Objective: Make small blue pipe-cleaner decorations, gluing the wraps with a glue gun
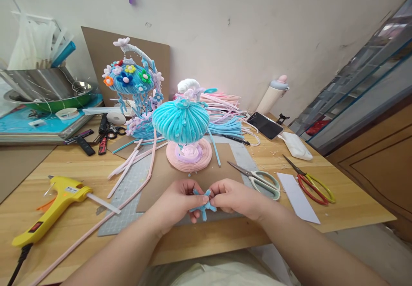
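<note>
- A small light-blue chenille piece (204, 209) with stubby arms is sitting between the two hands, over the near part of the brown cardboard (223, 172).
- It is looking light, fuzzy and bendable, hardly slippery; its middle is seemingly offering the firmest hold, while hard squeezing would likely be flattening the pile.
- The left hand's (178, 198) grip is closing thumb against fingers on it; the right hand's (236, 197) fingertips are pinching its right side.
- Beyond the hands, a turquoise domed chenille model (180, 123) is standing above a pink coiled base (172, 161).
- Flanking them on the wooden surface (180, 245), a yellow hot-glue gun (62, 194) is lying left, pale-green-handled scissors (264, 184) right.
</note>
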A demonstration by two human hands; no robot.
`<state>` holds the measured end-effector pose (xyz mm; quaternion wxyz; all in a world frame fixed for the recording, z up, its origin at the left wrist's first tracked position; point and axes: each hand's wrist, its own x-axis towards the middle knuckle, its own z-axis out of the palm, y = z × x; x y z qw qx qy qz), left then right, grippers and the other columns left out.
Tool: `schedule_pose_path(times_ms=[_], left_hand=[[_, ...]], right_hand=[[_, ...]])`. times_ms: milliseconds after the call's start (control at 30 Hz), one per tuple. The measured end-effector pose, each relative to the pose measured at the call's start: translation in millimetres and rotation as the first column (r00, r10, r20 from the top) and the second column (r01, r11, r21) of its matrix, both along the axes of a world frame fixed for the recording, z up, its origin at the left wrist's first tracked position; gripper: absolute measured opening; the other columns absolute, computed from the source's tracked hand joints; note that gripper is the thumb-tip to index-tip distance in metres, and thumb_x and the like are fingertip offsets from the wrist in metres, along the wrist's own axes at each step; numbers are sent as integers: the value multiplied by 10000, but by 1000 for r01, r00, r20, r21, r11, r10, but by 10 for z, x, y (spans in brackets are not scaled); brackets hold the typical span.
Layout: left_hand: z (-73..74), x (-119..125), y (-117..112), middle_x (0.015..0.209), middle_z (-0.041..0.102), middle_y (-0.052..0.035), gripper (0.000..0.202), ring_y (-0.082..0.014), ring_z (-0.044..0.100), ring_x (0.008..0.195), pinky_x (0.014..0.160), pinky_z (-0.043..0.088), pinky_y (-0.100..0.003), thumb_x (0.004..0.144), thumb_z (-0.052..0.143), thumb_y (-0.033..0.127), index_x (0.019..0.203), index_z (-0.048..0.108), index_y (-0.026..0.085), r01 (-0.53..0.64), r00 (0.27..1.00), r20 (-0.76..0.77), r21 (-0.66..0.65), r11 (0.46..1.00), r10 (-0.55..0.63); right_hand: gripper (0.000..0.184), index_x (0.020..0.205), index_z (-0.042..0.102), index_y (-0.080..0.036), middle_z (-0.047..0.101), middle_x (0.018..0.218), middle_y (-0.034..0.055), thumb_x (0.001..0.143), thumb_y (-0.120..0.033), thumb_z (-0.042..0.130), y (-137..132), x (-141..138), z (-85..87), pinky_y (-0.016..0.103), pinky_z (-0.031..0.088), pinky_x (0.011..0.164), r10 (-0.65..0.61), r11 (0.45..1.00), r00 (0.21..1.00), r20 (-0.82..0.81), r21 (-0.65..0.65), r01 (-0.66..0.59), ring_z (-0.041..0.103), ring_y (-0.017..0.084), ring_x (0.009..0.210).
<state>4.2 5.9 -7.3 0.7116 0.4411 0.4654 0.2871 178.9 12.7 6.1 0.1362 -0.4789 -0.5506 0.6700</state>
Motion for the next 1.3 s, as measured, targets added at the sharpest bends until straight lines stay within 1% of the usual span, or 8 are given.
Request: schedule_pose_path(times_ms=[267, 433, 600, 900, 967, 1067, 1133, 1300], left_hand=[[33, -44, 13, 547, 594, 26, 269, -43, 499, 425, 384, 416, -135, 633, 774, 291, 698, 570, 129, -40, 960, 271, -114, 993, 70], [1, -18, 33, 544, 604, 34, 281, -57, 531, 454, 437, 458, -155, 627, 783, 295, 718, 567, 140, -209, 928, 312, -16, 978, 203], [-51, 29, 20, 483, 594, 35, 295, -92, 532, 423, 432, 461, -204, 638, 759, 337, 756, 564, 150, -294, 956, 64, 287, 912, 287], [21, 2, 29, 509, 565, 41, 301, -67, 503, 431, 400, 434, -175, 607, 782, 338, 695, 578, 134, -220, 952, 228, 42, 975, 205], [11, 3, 39, 504, 570, 41, 320, -72, 514, 432, 407, 435, -177, 591, 790, 344, 687, 563, 139, -257, 947, 214, 55, 965, 240], [0, 6, 47, 508, 562, 52, 340, -72, 512, 427, 387, 401, -167, 579, 793, 351, 687, 539, 152, -295, 945, 168, 69, 953, 280], [-1, 5, 47, 511, 556, 58, 343, -65, 499, 417, 372, 364, -154, 580, 789, 355, 689, 529, 159, -298, 947, 144, 70, 952, 286], [0, -2, 41, 483, 538, 64, 348, -57, 469, 407, 373, 326, -152, 575, 781, 378, 688, 536, 157, -293, 954, 105, 131, 947, 281]], right_hand=[[180, 769, 538, -166, 370, 516, -92, 739, -311, 639, -8, 78, -62, 214, 114, 413, -28, 998, 940, -341, -57, 9, 204, 42, 417], [177, 704, 539, -174, 462, 551, -52, 787, -319, 597, -206, -88, -130, 207, 221, 422, -215, 930, 950, -227, 250, 270, 325, 59, 439], [163, 756, 621, -176, 503, 594, -27, 832, -268, 510, -309, -111, -16, 222, 280, 466, -300, 805, 954, 8, 539, 248, 391, 90, 507], [121, 762, 558, -179, 455, 574, -49, 822, -270, 506, -107, -30, -24, 220, 339, 486, -340, 785, 936, -96, 520, 338, 406, 92, 492], [176, 975, 568, -186, 574, 785, 14, 818, -241, 512, -173, -54, -23, 268, 427, 622, -370, 640, 920, -128, 683, 352, 534, 146, 680], [206, 1002, 581, -206, 575, 990, 74, 799, -199, 546, -293, -95, 7, 363, 403, 811, -431, 259, 894, -123, 932, 253, 535, 216, 927], [56, 829, 617, -204, 594, 884, 59, 810, -210, 564, -343, -125, 21, 367, 373, 787, -458, 167, 889, 3, 982, 83, 534, 220, 869], [143, 771, 570, -211, 599, 658, -12, 870, -296, 511, -335, -197, -11, 262, 337, 556, -451, 524, 857, 250, 851, 28, 521, 144, 585]])
